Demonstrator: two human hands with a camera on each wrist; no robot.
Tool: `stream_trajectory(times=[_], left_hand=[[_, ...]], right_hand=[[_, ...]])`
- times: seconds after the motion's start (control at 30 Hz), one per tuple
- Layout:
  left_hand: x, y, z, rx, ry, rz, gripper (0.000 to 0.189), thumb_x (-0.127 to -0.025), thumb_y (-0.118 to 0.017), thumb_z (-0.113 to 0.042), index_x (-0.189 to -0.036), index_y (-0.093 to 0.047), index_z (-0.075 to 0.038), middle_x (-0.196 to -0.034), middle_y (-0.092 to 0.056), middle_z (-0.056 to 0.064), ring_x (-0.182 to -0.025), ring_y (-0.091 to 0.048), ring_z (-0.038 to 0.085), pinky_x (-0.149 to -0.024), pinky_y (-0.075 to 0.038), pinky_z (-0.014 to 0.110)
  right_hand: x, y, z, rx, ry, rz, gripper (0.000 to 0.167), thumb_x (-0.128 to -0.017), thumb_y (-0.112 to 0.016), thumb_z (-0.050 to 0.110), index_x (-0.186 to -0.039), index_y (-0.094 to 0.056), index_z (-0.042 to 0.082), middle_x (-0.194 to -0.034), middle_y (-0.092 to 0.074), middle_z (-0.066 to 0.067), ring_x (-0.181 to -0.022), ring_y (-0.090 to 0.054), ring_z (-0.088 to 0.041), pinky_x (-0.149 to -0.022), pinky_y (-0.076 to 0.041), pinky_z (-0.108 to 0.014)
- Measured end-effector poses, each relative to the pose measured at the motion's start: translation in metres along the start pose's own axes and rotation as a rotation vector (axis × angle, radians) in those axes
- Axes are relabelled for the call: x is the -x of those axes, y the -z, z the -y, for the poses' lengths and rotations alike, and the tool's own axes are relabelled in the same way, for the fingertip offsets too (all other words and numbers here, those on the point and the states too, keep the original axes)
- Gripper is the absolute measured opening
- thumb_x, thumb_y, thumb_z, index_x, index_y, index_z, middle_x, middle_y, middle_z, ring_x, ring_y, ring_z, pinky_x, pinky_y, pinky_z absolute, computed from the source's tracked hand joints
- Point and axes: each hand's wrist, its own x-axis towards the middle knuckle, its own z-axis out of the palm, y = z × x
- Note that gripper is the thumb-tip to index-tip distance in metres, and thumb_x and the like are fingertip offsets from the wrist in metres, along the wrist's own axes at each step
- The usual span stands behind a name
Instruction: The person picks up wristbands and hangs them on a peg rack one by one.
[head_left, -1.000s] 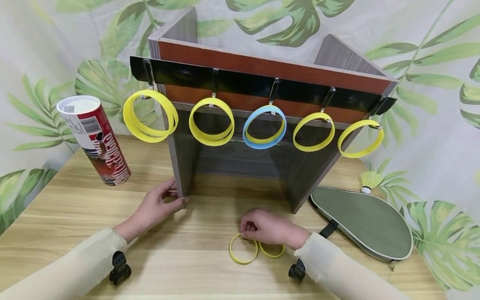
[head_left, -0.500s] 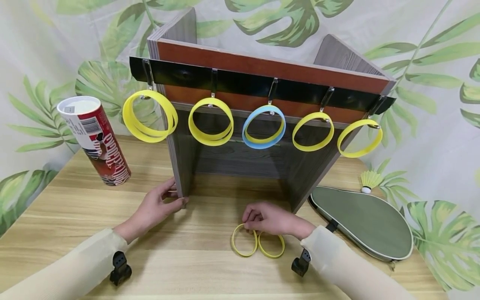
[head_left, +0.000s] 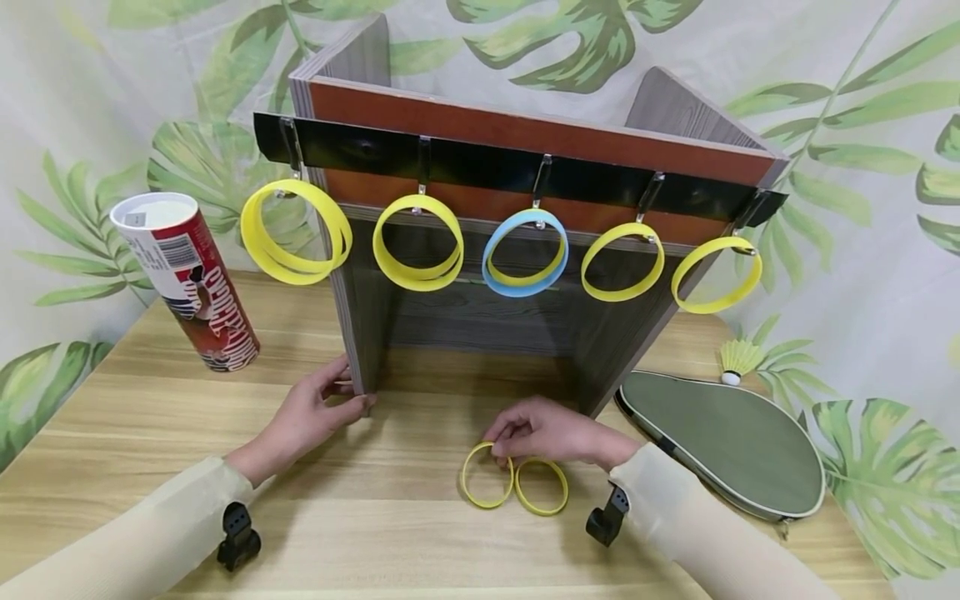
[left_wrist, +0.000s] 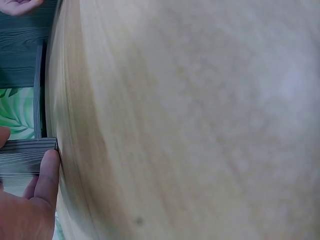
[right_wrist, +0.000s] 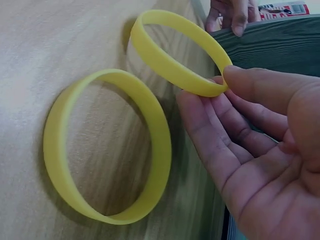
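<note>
Between thumb and fingertips my right hand [head_left: 551, 433] pinches a yellow wristband [right_wrist: 165, 70], just over the wooden table. A second yellow wristband [right_wrist: 55, 135] lies beside it on the tabletop. My left hand [head_left: 307, 417] grips the lower front edge of the stand's left side panel [head_left: 352, 333], thumb at the front and fingers on the outer side. Along the stand's front a black strip [head_left: 480, 171] carries a row of metal hooks. Yellow wristbands [head_left: 442, 279] hang from them, and the middle hook also bears a blue wristband [head_left: 525, 290].
A red and white snack tube [head_left: 198, 292] stands at the left. To the right of the stand lie a green paddle case [head_left: 727, 442] and a yellow shuttlecock [head_left: 738, 360]. A leaf-patterned cloth [head_left: 862, 108] hangs behind the table.
My right hand has moved slightly forward, towards the stand, bringing the pinched wristband along. The second wristband is now less covered by it. My left hand stays on the panel.
</note>
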Motion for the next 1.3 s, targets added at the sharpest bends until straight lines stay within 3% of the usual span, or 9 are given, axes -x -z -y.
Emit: stream_trajectory(times=[0.23,0.37,0.43,0.57,0.87,0.97,1.17,1.3], left_hand=[[-0.001,-0.001,0.003,0.014,-0.015,0.002,0.064,-0.099,-0.07,-0.008,-0.157,-0.045,-0.007,-0.135,-0.067,0.025,-0.12,-0.065,0.036,-0.087,-0.054,0.018],[0.0,0.0,0.002,0.017,-0.015,-0.004,0.064,-0.098,-0.07,-0.007,-0.157,-0.046,-0.006,-0.133,-0.068,0.025,-0.119,-0.066,0.037,-0.086,-0.055,0.018],[0.0,0.0,0.002,0.017,-0.017,-0.004,0.064,-0.098,-0.07,-0.006,-0.157,-0.046,-0.006,-0.133,-0.068,0.025,-0.119,-0.066,0.037,-0.086,-0.055,0.019],[-0.001,0.001,0.002,0.013,-0.02,-0.003,0.063,-0.099,-0.07,-0.007,-0.157,-0.046,-0.006,-0.133,-0.068,0.025,-0.118,-0.066,0.037,-0.085,-0.055,0.019],[-0.001,-0.003,0.003,0.02,-0.037,-0.002,0.061,-0.098,-0.07,-0.005,-0.154,-0.049,-0.003,-0.13,-0.07,0.027,-0.116,-0.068,0.037,-0.084,-0.056,0.02],[0.0,-0.002,0.003,0.021,-0.031,-0.004,0.062,-0.098,-0.07,-0.005,-0.156,-0.047,-0.005,-0.131,-0.069,0.026,-0.117,-0.068,0.039,-0.083,-0.057,0.02],[0.0,-0.001,0.003,0.007,-0.034,-0.005,0.062,-0.098,-0.07,-0.006,-0.156,-0.047,-0.006,-0.132,-0.069,0.025,-0.117,-0.067,0.037,-0.086,-0.056,0.02],[-0.001,-0.001,0.004,0.004,-0.037,-0.003,0.061,-0.098,-0.07,-0.005,-0.155,-0.048,-0.005,-0.131,-0.069,0.024,-0.116,-0.067,0.035,-0.085,-0.056,0.02]], right_hand=[[0.003,0.005,0.002,-0.008,0.026,-0.04,0.024,-0.1,-0.068,0.007,-0.119,-0.07,-0.009,-0.104,-0.076,-0.025,-0.087,-0.07,-0.007,-0.079,-0.06,-0.021],[0.005,0.006,0.01,-0.04,0.094,-0.083,0.027,-0.102,-0.066,0.008,-0.123,-0.067,-0.009,-0.106,-0.076,-0.024,-0.092,-0.073,-0.009,-0.086,-0.063,-0.029],[0.007,0.008,0.018,-0.048,0.136,-0.126,0.025,-0.102,-0.066,0.008,-0.122,-0.067,-0.007,-0.105,-0.076,-0.023,-0.093,-0.074,-0.011,-0.088,-0.064,-0.034],[0.016,0.012,0.035,-0.006,0.211,-0.242,0.018,-0.101,-0.069,0.009,-0.116,-0.072,0.0,-0.101,-0.078,-0.016,-0.092,-0.075,-0.015,-0.087,-0.063,-0.033],[0.048,0.02,0.072,0.006,0.25,-0.415,0.019,-0.098,-0.073,0.009,-0.116,-0.074,0.004,-0.1,-0.079,-0.016,-0.091,-0.073,-0.011,-0.082,-0.061,-0.026],[0.056,0.022,0.083,-0.01,0.306,-0.442,0.018,-0.098,-0.072,0.007,-0.115,-0.072,0.002,-0.099,-0.078,-0.016,-0.092,-0.074,-0.014,-0.082,-0.062,-0.028],[0.072,0.025,0.1,-0.072,0.425,-0.519,0.016,-0.099,-0.069,0.002,-0.114,-0.068,-0.004,-0.098,-0.078,0.003,-0.092,-0.076,-0.013,-0.082,-0.063,-0.026],[0.082,0.027,0.109,-0.151,0.507,-0.593,0.015,-0.099,-0.067,-0.003,-0.114,-0.068,-0.002,-0.1,-0.078,0.003,-0.094,-0.077,-0.013,-0.086,-0.063,-0.027]])
